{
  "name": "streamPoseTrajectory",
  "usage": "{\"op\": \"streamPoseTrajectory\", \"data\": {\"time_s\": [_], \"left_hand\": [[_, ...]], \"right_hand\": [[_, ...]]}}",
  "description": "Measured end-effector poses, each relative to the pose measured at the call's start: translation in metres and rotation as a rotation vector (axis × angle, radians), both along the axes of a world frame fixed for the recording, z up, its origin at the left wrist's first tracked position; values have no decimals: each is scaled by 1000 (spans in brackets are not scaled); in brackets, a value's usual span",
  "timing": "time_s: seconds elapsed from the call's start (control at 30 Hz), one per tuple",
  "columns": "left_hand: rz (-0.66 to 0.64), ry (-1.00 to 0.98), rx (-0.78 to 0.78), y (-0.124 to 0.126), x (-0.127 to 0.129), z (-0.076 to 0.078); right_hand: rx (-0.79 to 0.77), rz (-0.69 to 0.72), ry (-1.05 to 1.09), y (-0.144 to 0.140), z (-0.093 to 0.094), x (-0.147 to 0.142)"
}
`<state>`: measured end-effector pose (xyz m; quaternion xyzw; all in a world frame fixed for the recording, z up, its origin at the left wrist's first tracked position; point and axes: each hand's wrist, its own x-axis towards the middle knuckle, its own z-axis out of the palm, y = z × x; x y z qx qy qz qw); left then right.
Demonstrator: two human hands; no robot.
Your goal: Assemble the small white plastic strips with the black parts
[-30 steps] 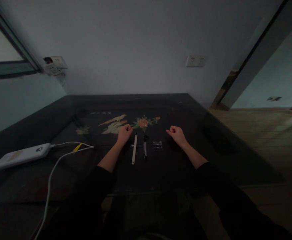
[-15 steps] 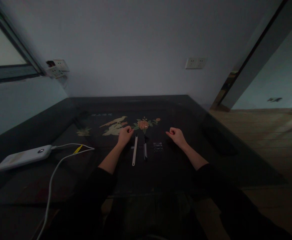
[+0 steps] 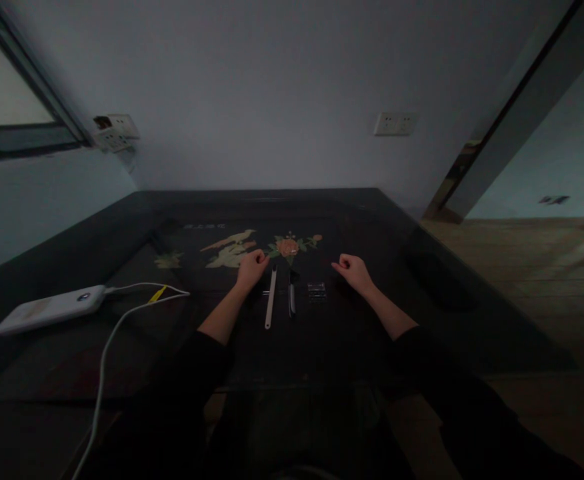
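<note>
The left hand (image 3: 251, 268) and right hand (image 3: 354, 271) rest on the dark glossy table (image 3: 422, 280), both loosely curled into fists and holding nothing. Between them lie a long pale slim stick (image 3: 271, 300), a shorter dark-and-silver pen-like tool (image 3: 291, 300) and a small clear plastic box (image 3: 316, 291) — the long axes run toward the person, and the stick lies just beside the left hand, the nearer one.

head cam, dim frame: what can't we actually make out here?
- Head view, small clear item right of the dark tool: too small and dim to identify.
- Pale stick beside the left hand: type unreadable in the low light.
- Both hands, right hand too: loosely curled fists hide whether the fingers enclose anything.
- White cable from the power bank: cut off by the bottom edge.
</note>
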<state>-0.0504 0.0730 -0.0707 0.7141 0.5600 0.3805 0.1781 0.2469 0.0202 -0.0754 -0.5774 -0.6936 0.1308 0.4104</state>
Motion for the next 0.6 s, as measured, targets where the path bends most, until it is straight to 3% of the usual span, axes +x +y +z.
{"op": "streamPoseTrajectory", "data": {"time_s": [0.6], "left_hand": [[-7,0,-1,1,0,-1]], "right_hand": [[-6,2,-24,1,0,1]]}}
